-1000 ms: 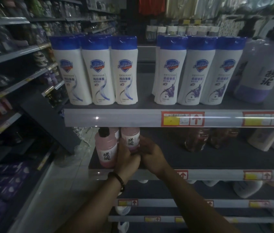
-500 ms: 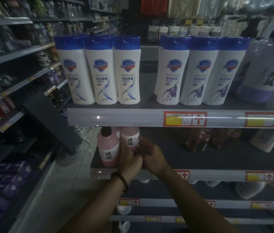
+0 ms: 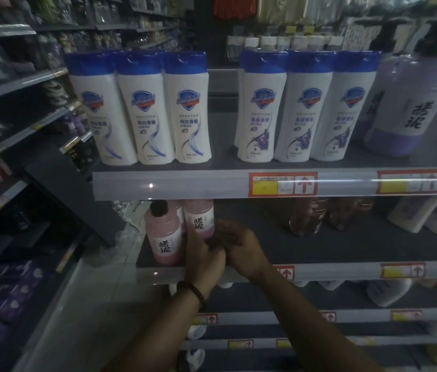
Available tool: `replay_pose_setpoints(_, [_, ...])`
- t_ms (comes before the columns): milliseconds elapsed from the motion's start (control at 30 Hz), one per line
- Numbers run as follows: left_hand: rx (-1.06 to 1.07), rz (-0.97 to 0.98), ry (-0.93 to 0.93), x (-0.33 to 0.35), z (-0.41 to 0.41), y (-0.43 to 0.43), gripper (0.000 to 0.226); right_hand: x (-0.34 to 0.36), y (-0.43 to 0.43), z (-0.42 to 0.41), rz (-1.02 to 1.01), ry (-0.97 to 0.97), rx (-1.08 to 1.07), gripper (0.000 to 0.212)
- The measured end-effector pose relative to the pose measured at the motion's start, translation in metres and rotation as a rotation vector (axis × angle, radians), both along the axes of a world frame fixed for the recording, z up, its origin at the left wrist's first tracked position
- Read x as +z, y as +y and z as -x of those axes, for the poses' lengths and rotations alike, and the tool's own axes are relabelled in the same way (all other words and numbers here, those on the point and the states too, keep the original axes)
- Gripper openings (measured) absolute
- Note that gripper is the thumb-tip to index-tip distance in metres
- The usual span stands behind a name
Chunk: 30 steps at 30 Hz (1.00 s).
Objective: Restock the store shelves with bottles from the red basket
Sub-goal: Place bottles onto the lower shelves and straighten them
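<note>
Change: your hands have barely shifted; both stay at the rear pink bottle [image 3: 200, 220].
Left hand [image 3: 204, 257]: you grip the rear pink bottle's base, just right of the front pink bottle [image 3: 162, 237].
Right hand [image 3: 239, 248]: farther right of the front pink bottle; fingers blurred, grip cannot be told.
Rear pink bottle: upright, behind and right of the front pink bottle, same shelf [image 3: 346, 251].

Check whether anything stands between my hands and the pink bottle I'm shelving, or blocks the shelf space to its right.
Nothing visible does. The left hand holds the rear pink bottle low down; the right hand is at its right side, blurred. To its right nothing shows on the shelf until the brown bottles.
</note>
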<state>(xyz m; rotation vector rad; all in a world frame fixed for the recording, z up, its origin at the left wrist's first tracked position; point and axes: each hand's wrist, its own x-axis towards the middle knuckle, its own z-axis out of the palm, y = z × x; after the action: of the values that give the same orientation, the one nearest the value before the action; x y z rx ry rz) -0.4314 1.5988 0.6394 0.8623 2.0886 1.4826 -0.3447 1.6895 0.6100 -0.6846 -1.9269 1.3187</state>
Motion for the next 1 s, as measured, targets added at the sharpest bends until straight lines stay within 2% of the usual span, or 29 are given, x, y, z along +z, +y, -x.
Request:
replay_pose_setpoints(100, [0.076,-0.002,-0.005,0.000,-0.008,0.005,0.057,-0.002,0.006,-0.014,0.021,-0.011,-0.081,0.032])
replay_pose_setpoints(300, [-0.120,0.022,-0.171,0.001,-0.033,0.011,0.031,0.002,0.016,-0.055,0.058,-0.020,-0.236,0.024])
replay_pose_setpoints(600, [-0.429,0.036,-0.206,-0.001,-0.050,0.017,0.040,0.012,0.010,-0.097,0.172,-0.037,-0.437,0.025])
replay_pose_setpoints(667, [-0.479,0.039,-0.227,0.003,-0.049,0.018,0.041,0.016,0.004,-0.101,0.161,-0.048,-0.471,0.018])
replay_pose_setpoints(800, [-0.582,0.043,-0.232,0.014,-0.050,0.020,0.042,0.025,-0.005,-0.112,0.111,-0.106,-0.560,0.017])
replay_pose_setpoints(1000, [-0.657,0.058,-0.229,0.015,-0.054,0.016,0.044,0.028,-0.022,-0.132,0.134,-0.138,-0.620,0.027])
